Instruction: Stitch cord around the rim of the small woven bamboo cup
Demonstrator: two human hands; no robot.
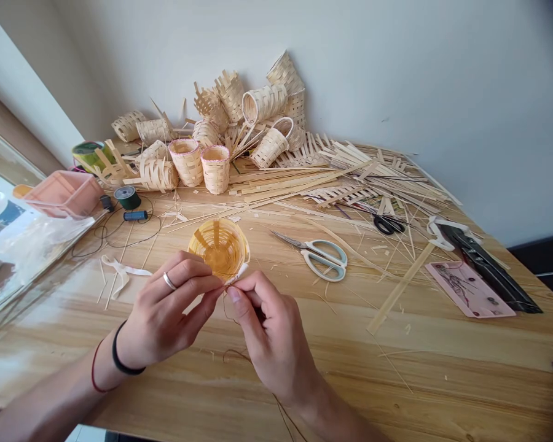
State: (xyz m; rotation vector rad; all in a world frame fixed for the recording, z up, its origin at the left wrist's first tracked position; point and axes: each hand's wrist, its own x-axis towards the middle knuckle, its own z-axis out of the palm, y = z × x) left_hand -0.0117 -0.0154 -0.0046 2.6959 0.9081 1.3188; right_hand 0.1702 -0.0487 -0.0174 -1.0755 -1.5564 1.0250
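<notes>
A small woven bamboo basket lies on its side in front of me, its hollow inside facing up and glowing orange. My left hand, with a ring and wrist bands, is shut around its lower rim. My right hand pinches the rim where a whitish binding strip sticks out. A thin brown thread hangs from under my right hand down to the wooden table. The fingers hide part of the rim.
White-handled scissors lie right of the basket, with black scissors beyond. Bamboo strips and woven baskets are heaped at the back. A green spool and a pink tray stand left.
</notes>
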